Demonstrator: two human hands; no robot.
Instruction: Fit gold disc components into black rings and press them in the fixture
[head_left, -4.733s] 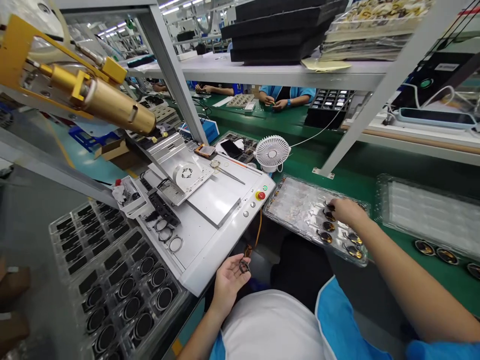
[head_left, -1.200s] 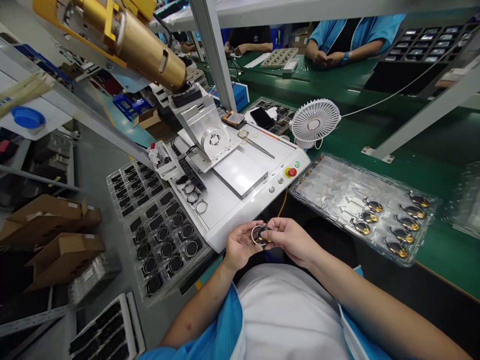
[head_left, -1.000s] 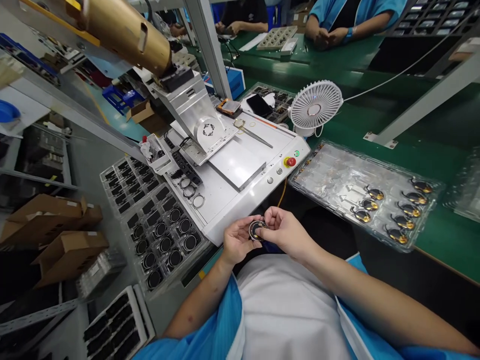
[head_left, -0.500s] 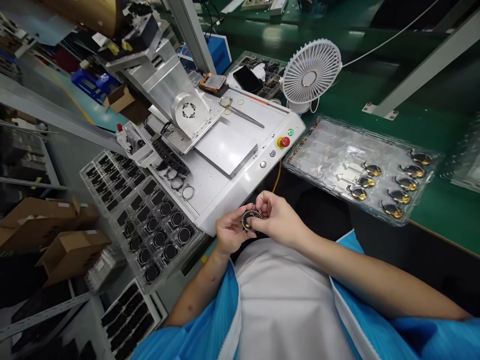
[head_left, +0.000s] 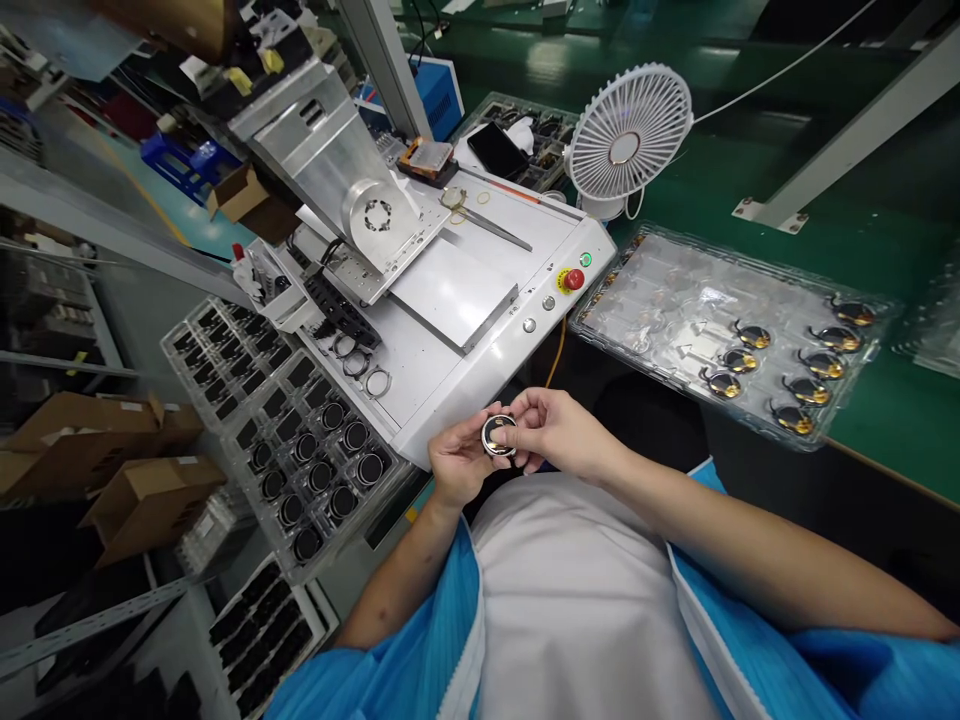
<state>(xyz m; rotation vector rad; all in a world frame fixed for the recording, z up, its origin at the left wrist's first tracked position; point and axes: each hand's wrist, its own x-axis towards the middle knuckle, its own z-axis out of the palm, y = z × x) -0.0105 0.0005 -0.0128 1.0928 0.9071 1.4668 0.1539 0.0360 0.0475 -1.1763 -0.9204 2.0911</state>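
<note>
Between both hands, just in front of my body, is a round watch-like part with a silver rim and a dark, partly gold face. My left hand is closed around its left side and underneath. From the right, my right hand grips it, the thumb lying across its face. The fingers cover much of its edge. Beyond the hands stands a white machine base with a red stop button and metal rings lying on it.
Left is a clear tray of round dark parts. Right is another clear tray with several gold-and-black round parts. A white fan, a phone, tweezers and a metal fixture stand or lie farther back.
The round part has tilted so that its face and silver rim show more. My right thumb has moved onto its face. The whole view has shifted slightly.
</note>
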